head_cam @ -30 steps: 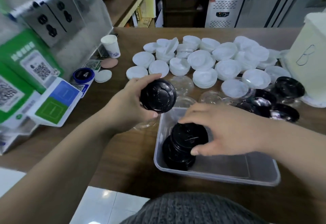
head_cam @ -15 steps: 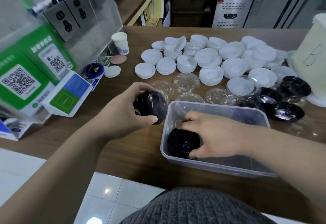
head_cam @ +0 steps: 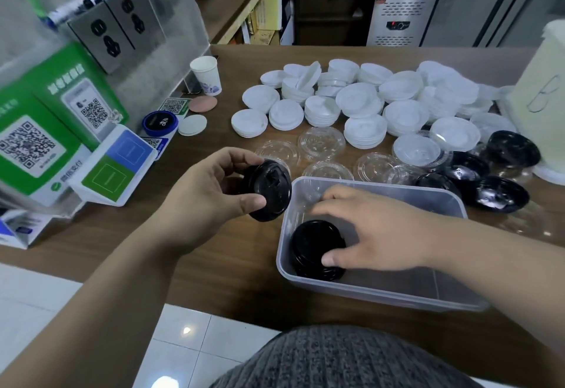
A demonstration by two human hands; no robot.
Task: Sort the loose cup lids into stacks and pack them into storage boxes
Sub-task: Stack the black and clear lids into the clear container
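- Lid stack [head_cam: 316, 248], all black, is sitting in the near left corner of the box [head_cam: 382, 294], which is lying on the surface [head_cam: 214, 253] right in front of you.
- Your right hand [head_cam: 376, 234] is gripping that stack inside the box, with the thumb on its near side and the fingers curling over the far side.
- Your left hand [head_cam: 208, 195] is holding a black lid [head_cam: 270, 189] by its rim, tilted, just beside the box's left wall and above the surface.
- You are, by my reading, packing the black lids: seating the stack while bringing up one more for it.
- Next you are likely needing to clear the top of the stack, square the lid over it and press it down until it nests; a tilted lid risks jamming or tipping the stack.
- Loose black lids [head_cam: 495, 192] are waiting beyond the box's far right corner. Clear lids [head_cam: 321, 143] are lying just behind the box, and white lids [head_cam: 360, 103] are sitting in low stacks further back, so most of the packing is yet to do.
- QR signs [head_cam: 30, 143] and a paper cup [head_cam: 206, 75] are standing along the left side, and a tall white tub [head_cam: 544, 106] is standing at the right.
- A steel fridge [head_cam: 428, 17] is standing across the room behind, and white floor tiles [head_cam: 183, 326] are showing below the near edge.
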